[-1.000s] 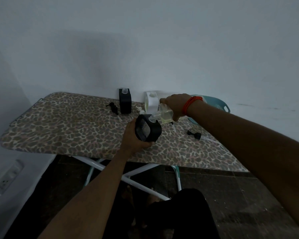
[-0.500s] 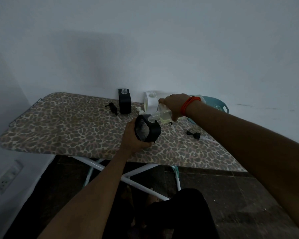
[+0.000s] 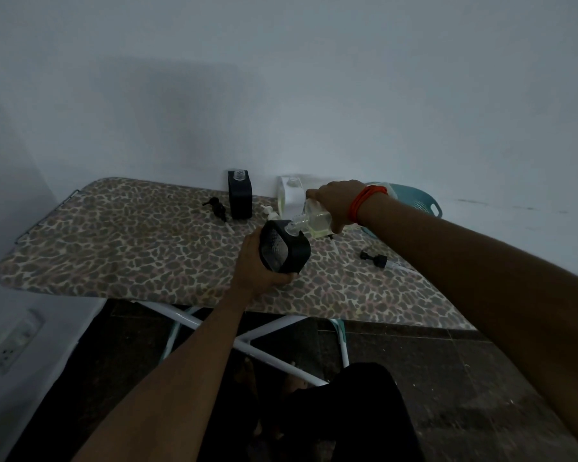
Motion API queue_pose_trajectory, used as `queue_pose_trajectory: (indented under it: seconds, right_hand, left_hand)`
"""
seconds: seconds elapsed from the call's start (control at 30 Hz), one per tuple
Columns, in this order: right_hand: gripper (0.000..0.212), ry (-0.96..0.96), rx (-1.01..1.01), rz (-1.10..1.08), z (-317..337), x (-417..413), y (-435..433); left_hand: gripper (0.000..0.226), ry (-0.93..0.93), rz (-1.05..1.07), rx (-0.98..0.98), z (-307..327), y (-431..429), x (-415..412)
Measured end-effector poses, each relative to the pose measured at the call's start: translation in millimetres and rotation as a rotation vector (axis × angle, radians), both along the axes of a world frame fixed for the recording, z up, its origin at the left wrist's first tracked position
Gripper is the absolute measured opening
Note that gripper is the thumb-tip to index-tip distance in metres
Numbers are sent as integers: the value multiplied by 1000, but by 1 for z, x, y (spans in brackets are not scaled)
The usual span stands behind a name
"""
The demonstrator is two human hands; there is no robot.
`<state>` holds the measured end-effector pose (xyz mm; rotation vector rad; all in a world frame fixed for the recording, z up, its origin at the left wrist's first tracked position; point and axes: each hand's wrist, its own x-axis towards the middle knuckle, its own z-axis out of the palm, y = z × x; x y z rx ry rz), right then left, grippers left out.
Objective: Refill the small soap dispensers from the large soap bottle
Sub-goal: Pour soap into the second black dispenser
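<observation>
Clear bottle (image 3: 316,221) tipped into a black dispenser (image 3: 286,250) above the ironing board (image 3: 114,248)

The clear bottle lies almost level above the middle of the board, neck pointing left and a little down, its mouth at the opening of the black dispenser. Pale yellow liquid sits along its lower side. The right hand (image 3: 337,203), with a red band (image 3: 364,200) at the wrist, grips its base end. The left hand (image 3: 257,265) wraps round the black dispenser from below and holds it tilted, top towards the bottle; what is inside cannot be seen. Further back stand a second black dispenser (image 3: 240,198), upright with its top open, and one white container (image 3: 291,195). Three loose pumps lie on the board: two black (image 3: 217,208) (image 3: 374,258) and one white (image 3: 271,213). A teal basket (image 3: 414,201) sits behind the right wrist
</observation>
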<state>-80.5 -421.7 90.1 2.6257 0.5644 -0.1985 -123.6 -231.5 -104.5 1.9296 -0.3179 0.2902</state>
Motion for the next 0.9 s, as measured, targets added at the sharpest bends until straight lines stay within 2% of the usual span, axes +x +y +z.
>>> queue_pose_trajectory:
  seconds: [0.2,0.9]
  right_hand:
    - [91,-5,-18,12,1,-1,2]
    - [88,-11,-47,16,5,-5,7]
  left_hand:
    - [115,28,12,7,0,0,0]
    - [113,13,19,29,-1,1,2]
